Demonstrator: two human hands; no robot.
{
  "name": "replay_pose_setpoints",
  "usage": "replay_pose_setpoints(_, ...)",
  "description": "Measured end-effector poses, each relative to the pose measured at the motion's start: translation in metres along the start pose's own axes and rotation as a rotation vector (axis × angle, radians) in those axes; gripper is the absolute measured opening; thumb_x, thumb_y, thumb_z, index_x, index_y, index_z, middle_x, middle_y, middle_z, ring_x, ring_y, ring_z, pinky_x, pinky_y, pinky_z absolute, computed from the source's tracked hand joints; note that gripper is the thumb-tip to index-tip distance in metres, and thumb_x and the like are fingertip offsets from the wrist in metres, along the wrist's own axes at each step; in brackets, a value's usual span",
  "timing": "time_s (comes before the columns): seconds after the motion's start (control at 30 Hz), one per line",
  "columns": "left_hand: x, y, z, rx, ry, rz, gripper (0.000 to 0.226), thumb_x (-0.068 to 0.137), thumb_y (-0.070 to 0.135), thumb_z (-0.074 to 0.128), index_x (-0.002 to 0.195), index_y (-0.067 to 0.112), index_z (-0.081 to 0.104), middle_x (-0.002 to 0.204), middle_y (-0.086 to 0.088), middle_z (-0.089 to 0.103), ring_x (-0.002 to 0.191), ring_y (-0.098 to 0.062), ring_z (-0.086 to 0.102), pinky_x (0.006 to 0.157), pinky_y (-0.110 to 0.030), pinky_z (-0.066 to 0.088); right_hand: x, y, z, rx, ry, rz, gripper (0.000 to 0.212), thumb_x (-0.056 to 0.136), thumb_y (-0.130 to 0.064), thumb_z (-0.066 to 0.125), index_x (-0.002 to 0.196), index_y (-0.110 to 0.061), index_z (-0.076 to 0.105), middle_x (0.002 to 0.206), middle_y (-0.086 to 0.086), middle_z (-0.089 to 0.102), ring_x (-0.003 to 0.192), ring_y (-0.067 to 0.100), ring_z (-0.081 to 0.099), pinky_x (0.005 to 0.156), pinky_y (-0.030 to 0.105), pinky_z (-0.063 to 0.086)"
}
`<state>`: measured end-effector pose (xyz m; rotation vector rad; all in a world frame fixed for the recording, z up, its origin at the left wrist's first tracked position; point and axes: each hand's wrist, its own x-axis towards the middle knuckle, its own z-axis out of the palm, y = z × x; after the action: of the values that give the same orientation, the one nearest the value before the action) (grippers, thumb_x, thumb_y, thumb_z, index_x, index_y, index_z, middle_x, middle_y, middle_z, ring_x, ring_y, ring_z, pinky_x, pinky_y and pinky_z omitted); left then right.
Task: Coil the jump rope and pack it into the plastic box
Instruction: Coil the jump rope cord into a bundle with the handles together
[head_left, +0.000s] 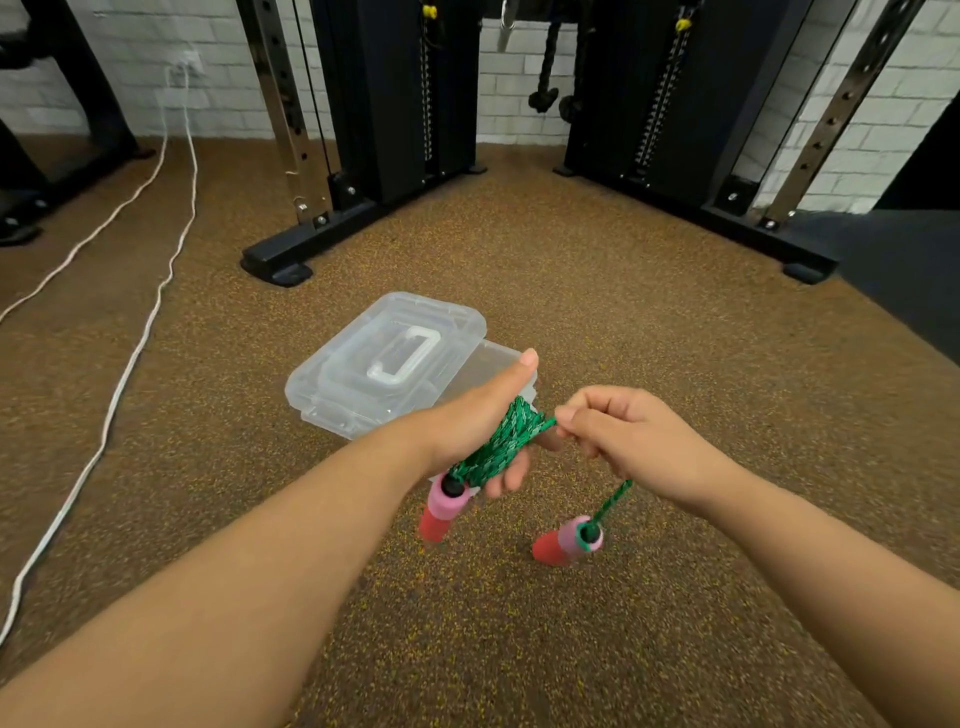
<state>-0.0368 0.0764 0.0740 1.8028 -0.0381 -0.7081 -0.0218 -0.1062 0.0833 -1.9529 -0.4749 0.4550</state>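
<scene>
A green jump rope (506, 436) is wound in several turns around my left hand (480, 415), whose thumb points up. One pink and red handle (444, 506) hangs just below that hand. My right hand (618, 434) pinches the free strand of rope beside the coil. From it the second pink and red handle (569, 540) dangles on a short length of rope. A clear plastic box (332, 387) lies on the floor just beyond my hands, with its lid (363, 343) resting askew on top. My left hand hides the box's near right corner.
Black frames of gym machines (363, 218) stand on the speckled brown floor behind the box, left and right. White cables (150, 301) trail across the floor on the left. A dark mat (904, 270) lies at the right edge.
</scene>
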Motion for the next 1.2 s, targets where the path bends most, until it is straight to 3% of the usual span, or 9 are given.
replay_pose_setpoints(0.13,-0.002,-0.001,0.001,-0.091,-0.174,-0.056,0.088,0.084,0.074,0.022,0.111,0.001,0.063,0.043,0.002,0.043,0.037,-0.013,0.042,0.047,-0.022,0.039,0.006,0.003,-0.006,0.071,0.058,-0.055,0.004,0.089,-0.015,0.061,0.086,-0.016,0.061,0.051,-0.019,0.056,0.047,-0.007,0.047,0.046,0.006,0.035)
replay_pose_setpoints(0.27,-0.007,-0.001,-0.001,-0.122,-0.212,0.026,0.04,0.094,0.04,0.046,0.106,0.008,0.067,0.039,0.008,0.034,0.036,-0.008,0.038,0.052,-0.024,0.039,0.009,0.012,-0.006,0.18,0.048,0.003,0.005,0.089,-0.024,0.06,0.09,-0.02,0.063,0.059,-0.01,0.055,0.047,0.0,0.042,0.049,0.017,0.034)
replay_pose_setpoints(0.37,-0.009,-0.002,-0.006,-0.167,-0.163,0.033,0.03,0.095,0.033,0.047,0.098,0.012,0.067,0.039,0.009,0.033,0.034,-0.007,0.038,0.048,-0.022,0.04,0.008,0.021,-0.01,0.276,0.044,0.04,0.012,0.091,-0.022,0.056,0.094,-0.02,0.067,0.064,-0.007,0.059,0.053,0.006,0.044,0.054,0.02,0.036)
replay_pose_setpoints(0.57,-0.011,-0.004,-0.009,-0.202,-0.093,0.06,0.024,0.097,0.029,0.045,0.084,0.015,0.059,0.038,0.009,0.035,0.033,-0.007,0.038,0.047,-0.022,0.042,0.008,0.035,-0.017,0.216,-0.044,0.005,0.025,0.075,-0.008,0.073,0.094,-0.023,0.072,0.086,0.001,0.065,0.072,0.006,0.056,0.065,0.017,0.046)
replay_pose_setpoints(0.8,-0.009,-0.004,-0.008,-0.218,-0.076,0.086,0.025,0.097,0.03,0.044,0.081,0.016,0.057,0.038,0.008,0.034,0.033,-0.007,0.037,0.048,-0.023,0.042,0.01,0.035,-0.013,0.067,0.138,-0.086,0.007,0.079,-0.017,0.072,0.082,-0.024,0.073,0.067,-0.009,0.063,0.058,0.003,0.05,0.058,0.019,0.041)
replay_pose_setpoints(0.83,-0.009,-0.003,-0.008,-0.228,-0.071,0.089,0.025,0.097,0.03,0.044,0.08,0.016,0.056,0.038,0.008,0.034,0.033,-0.007,0.036,0.048,-0.022,0.041,0.01,0.035,-0.013,0.034,0.145,-0.091,0.003,0.079,-0.027,0.071,0.081,-0.025,0.073,0.066,-0.009,0.061,0.059,0.005,0.049,0.059,0.022,0.042)
replay_pose_setpoints(0.93,-0.007,-0.003,-0.01,-0.265,-0.032,0.107,0.026,0.097,0.029,0.045,0.078,0.016,0.057,0.037,0.008,0.032,0.032,-0.008,0.035,0.046,-0.021,0.041,0.006,0.038,-0.013,-0.026,0.124,-0.075,0.025,0.079,-0.047,0.059,0.081,-0.026,0.073,0.066,-0.005,0.057,0.062,0.011,0.048,0.061,0.028,0.044)
replay_pose_setpoints(1.03,-0.006,-0.005,-0.013,-0.287,0.002,0.121,0.027,0.097,0.029,0.045,0.076,0.016,0.058,0.037,0.007,0.033,0.031,-0.009,0.035,0.045,-0.021,0.04,0.006,0.036,-0.009,0.136,0.133,-0.015,0.031,0.094,-0.032,0.049,0.075,-0.018,0.068,0.064,-0.004,0.053,0.059,0.008,0.047,0.055,0.016,0.042)
replay_pose_setpoints(1.2,-0.007,-0.006,-0.012,-0.285,-0.033,0.094,0.026,0.097,0.029,0.045,0.077,0.016,0.056,0.037,0.008,0.032,0.031,-0.008,0.034,0.046,-0.022,0.039,0.009,0.034,-0.015,0.205,0.176,0.049,0.038,0.098,-0.039,0.04,0.072,-0.018,0.059,0.052,-0.011,0.04,0.049,0.007,0.032,0.052,0.026,0.028)
